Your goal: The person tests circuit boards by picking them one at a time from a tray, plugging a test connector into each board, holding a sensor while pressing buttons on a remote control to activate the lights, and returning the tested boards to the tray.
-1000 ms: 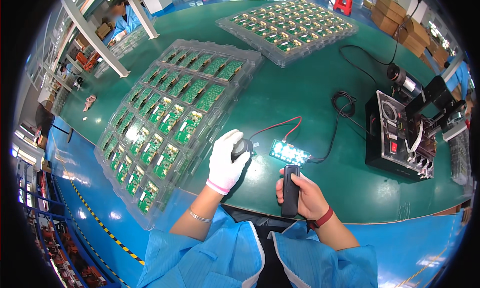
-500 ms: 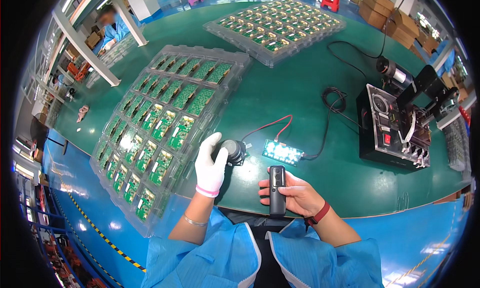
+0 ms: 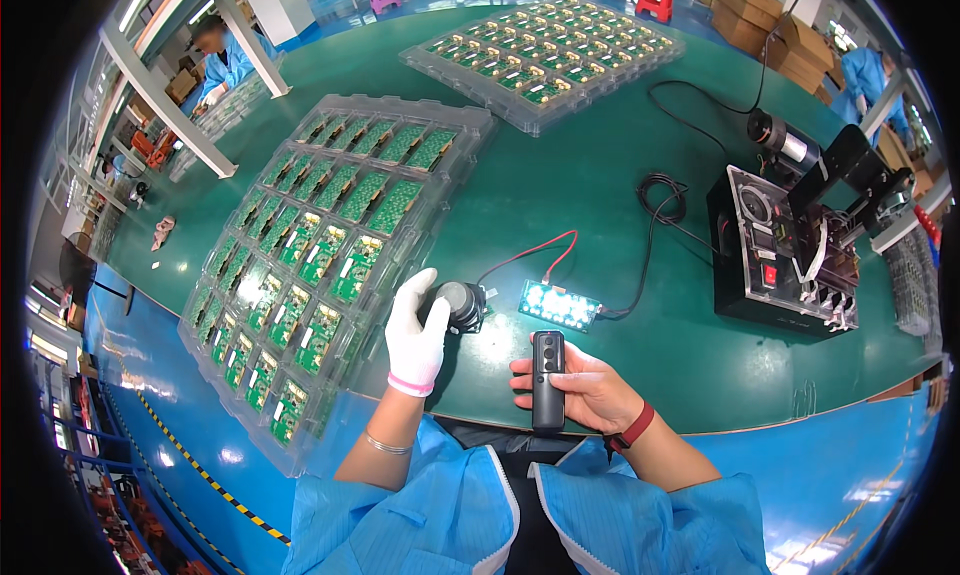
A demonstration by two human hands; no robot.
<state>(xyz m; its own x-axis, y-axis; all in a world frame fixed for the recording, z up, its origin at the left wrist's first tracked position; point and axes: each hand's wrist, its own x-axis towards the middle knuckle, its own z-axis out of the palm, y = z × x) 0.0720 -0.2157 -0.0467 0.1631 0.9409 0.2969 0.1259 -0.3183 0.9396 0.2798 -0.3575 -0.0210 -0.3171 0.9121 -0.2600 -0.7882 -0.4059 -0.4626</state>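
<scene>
My left hand, in a white glove, curls its thumb and fingers around the left side of a black cylindrical device standing on the table. A red wire links that device to a small circuit board with brightly lit white lights. My bare right hand holds a slim black handheld device with round features near its top, the thumb lying across its front. That device is upright in the view, just below the lit board. Its underside and part of my fingers are hidden.
To the left lies a clear plastic tray of green circuit boards; another filled tray lies at the back. On the right stands a black boxed machine with a red switch. A coiled black cable rests on the green table.
The view has shifted slightly, moving the scene a little to the left. Both hands keep their holds. At the far right, a person in blue shows more fully.
</scene>
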